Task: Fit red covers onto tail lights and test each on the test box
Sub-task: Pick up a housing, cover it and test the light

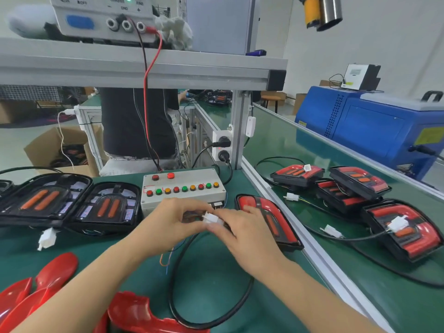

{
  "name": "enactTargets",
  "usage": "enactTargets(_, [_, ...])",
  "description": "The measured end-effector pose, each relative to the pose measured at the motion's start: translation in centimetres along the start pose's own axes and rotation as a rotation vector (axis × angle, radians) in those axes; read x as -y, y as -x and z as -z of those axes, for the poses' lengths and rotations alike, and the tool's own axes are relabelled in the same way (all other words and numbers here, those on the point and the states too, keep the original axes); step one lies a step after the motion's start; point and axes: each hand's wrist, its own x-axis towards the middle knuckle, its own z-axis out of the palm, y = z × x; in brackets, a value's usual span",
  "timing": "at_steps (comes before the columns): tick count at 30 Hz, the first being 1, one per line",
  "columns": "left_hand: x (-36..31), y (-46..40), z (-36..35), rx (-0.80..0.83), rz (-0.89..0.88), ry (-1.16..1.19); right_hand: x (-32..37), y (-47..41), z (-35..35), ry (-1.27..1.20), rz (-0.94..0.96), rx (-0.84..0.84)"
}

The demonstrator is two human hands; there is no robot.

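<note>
Both hands meet just in front of the test box (183,188), at the back of the worktop (211,272): left hand (173,221) and right hand (242,233) pinch the white plug (211,218) between them, its long axis running left-right. The covered tail light (268,221) lies just right of the grip, partly under the right hand, near the worktop's right edge. Both forearms reach in from the near edge, fingers curled on the plug; whether it is mated I cannot tell.
</note>
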Motion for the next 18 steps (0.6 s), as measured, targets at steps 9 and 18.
enactTargets(9, [-0.2,-0.6,-0.7,-0.198,0.230,0.156,-0.2,-1.0,-0.1,-0.014,0.027,-0.115])
enactTargets(18, [-0.4,-2.7,-1.0,-0.114,0.276,0.336,-1.1,-1.3,1.8,-0.133,-0.147,-0.015])
